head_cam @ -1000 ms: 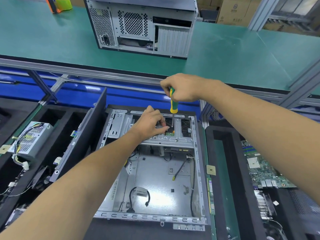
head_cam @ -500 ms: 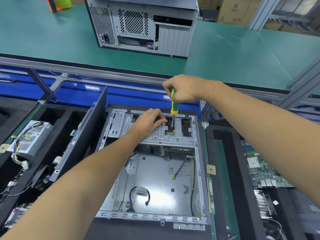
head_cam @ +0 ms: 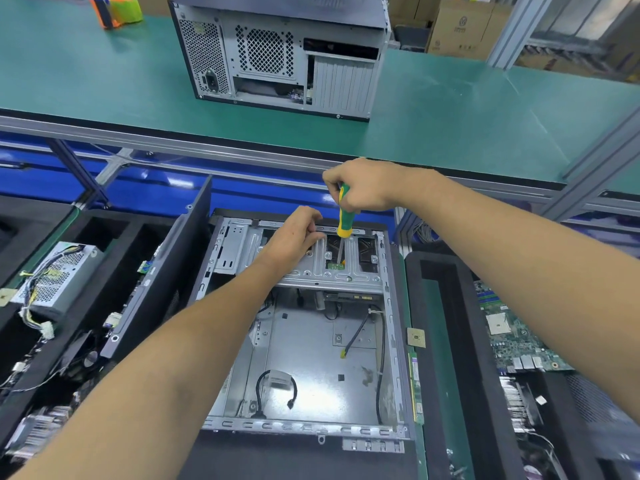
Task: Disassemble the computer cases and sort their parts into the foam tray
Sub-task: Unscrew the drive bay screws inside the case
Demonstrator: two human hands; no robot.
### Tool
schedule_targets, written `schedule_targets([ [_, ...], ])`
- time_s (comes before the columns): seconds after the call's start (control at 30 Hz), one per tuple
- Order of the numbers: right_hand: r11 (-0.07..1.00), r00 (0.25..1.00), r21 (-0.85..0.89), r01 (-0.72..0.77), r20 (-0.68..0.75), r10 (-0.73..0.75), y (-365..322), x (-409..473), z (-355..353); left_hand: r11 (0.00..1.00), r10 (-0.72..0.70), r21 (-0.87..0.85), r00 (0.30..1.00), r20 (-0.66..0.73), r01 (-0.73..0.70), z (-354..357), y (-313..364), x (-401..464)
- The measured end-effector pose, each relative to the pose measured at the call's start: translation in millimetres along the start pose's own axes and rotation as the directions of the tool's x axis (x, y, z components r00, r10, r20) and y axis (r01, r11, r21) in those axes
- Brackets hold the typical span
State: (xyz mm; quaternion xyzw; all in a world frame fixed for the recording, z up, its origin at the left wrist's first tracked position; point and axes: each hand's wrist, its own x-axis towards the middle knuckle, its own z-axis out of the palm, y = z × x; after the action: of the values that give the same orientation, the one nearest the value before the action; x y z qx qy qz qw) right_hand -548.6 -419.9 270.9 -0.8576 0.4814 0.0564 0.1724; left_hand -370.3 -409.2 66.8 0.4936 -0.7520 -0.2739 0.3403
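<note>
We see the open grey metal computer case point(head_cam: 304, 358) lying on its side between black foam trays point(head_cam: 446, 306), its cavity facing up. Our right hand point(head_cam: 363, 185) clenches the green-and-yellow-handled screwdriver point(head_cam: 344, 216) upright, its shaft reaching down into the silver drive bracket point(head_cam: 329, 268) at the case's far end. Our left hand point(head_cam: 294, 237) rests on that bracket just beside the shaft, fingers curled over its far edge. A second grey tower case point(head_cam: 277, 53) stands on the green bench point(head_cam: 450, 116) beyond.

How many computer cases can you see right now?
2. One open case lies flat in front of the person, where both hands are working. One closed case stands upright on the green bench behind it. More could sit outside the frame.
</note>
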Motion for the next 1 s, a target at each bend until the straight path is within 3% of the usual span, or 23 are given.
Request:
schedule_targets([
  [0.2,0.998,0.997,0.064,-0.016,-0.071,0.020,3,-24,8,0.999,0.006,0.046,1.000,0.000,-0.006,-5,12,-6],
  [0.27,0.982,0.984,0.179,-0.051,-0.157,0.080,14,-43,13,0.999,-0.020,0.023,0.998,-0.055,0.022,-5,21,-10],
  [0.33,0.911,0.944,0.405,-0.076,-0.266,0.196,30,-67,25,0.995,-0.080,-0.071,0.989,-0.127,0.071,-5,37,-20],
  [0.43,0.597,0.806,0.802,-0.031,-0.333,0.489,49,-108,63,0.937,-0.222,-0.312,0.957,-0.186,0.157,-2,66,-43],
  [0.5,0.278,0.742,0.960,0.018,-0.199,0.641,48,-133,96,0.822,-0.382,-0.513,0.908,-0.175,0.247,6,88,-60],
  [0.6,-0.179,0.800,0.981,0.072,0.050,0.598,29,-164,146,0.472,-0.576,-0.784,0.814,0.072,0.403,27,124,-84],
  [0.67,-0.341,0.869,0.936,0.085,0.098,0.485,8,-177,172,0.368,-0.559,-0.826,0.812,0.171,0.427,40,142,-98],
  [0.73,-0.338,0.886,0.937,0.090,0.079,0.456,-10,-184,189,0.287,-0.516,-0.864,0.827,0.224,0.414,49,161,-108],
  [0.87,0.008,0.820,1.000,0.000,-0.005,0.572,-34,-182,201,0.096,-0.517,-0.889,0.786,0.339,0.447,66,189,-121],
  [1.0,0.229,0.774,0.973,-0.014,-0.134,0.619,-45,-183,210,0.051,-0.568,-0.898,0.752,0.334,0.437,78,199,-129],
])
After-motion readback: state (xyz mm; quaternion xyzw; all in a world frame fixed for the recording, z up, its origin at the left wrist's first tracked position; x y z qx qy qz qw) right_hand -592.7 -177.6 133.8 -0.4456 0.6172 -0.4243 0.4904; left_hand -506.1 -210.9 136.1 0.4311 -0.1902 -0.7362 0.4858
